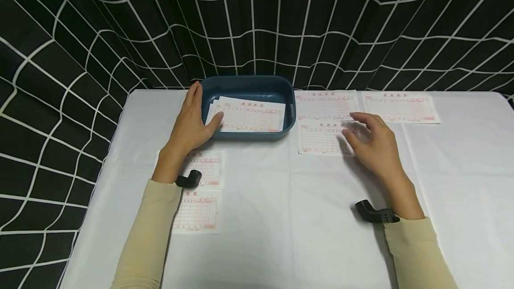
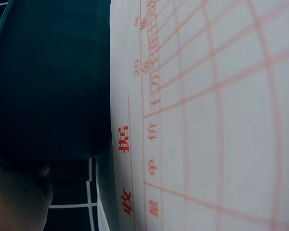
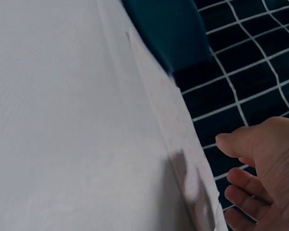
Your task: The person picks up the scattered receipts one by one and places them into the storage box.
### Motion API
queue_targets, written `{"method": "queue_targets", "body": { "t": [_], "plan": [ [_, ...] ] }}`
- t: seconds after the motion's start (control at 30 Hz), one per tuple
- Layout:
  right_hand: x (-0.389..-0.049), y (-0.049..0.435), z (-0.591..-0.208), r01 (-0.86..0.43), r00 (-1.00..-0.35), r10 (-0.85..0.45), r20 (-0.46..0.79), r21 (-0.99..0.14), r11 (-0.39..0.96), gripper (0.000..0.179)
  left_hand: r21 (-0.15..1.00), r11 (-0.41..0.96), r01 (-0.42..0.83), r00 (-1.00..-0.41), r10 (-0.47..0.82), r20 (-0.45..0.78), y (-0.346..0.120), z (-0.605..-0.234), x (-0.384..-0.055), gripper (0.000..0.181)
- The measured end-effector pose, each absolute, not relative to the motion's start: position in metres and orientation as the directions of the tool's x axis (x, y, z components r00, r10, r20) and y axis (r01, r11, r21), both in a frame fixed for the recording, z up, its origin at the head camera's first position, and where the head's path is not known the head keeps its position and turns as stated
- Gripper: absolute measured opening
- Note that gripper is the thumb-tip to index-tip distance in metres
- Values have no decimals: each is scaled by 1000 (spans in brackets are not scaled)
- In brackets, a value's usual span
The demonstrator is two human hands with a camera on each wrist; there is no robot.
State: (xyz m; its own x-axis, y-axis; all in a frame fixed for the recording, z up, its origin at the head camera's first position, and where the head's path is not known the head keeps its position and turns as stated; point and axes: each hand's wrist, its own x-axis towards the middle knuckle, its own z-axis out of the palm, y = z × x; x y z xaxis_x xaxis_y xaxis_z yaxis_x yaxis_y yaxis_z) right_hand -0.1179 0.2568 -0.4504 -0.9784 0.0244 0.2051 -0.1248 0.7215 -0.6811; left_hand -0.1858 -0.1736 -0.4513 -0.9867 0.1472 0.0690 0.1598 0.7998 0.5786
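My left hand point(image 1: 192, 121) grips the left end of a dark blue plastic box point(image 1: 249, 136), its fingers along the outside and its thumb reaching over the rim. Inside the box lies a loose stack of red-printed receipt slips point(image 1: 253, 117). In the left wrist view the box wall point(image 2: 53, 86) fills the upper left. Over a lower receipt slip point(image 1: 321, 139) to the box's right hovers my right hand point(image 1: 375, 144), casting a shadow on it. Its thumb and forefinger are apart with nothing between them. Behind that slip lies an upper one point(image 1: 325, 102), close to the box.
Another receipt slip point(image 1: 401, 107) lies by the table's back edge at the right. Two more, a front one point(image 1: 198, 213) and one behind it point(image 1: 209, 168), lie partly under my left arm. White cloth point(image 1: 257, 217) covers the table. Black curtain with white grid lines point(image 1: 257, 21) rises behind.
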Motion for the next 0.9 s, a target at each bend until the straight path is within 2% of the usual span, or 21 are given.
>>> {"method": "queue_targets", "body": {
  "t": [0.27, 0.9],
  "plan": [
    [-116, 263, -460, -130, -989, -54, 140, -628, 767, 56, 578, 801, 157, -987, 147, 65, -175, -452, -185, 97],
    [-115, 276, -462, -107, -993, -63, 96, -562, 820, 60, 573, 801, 175, -984, 159, 79, -175, -452, -186, 97]
  ]
}}
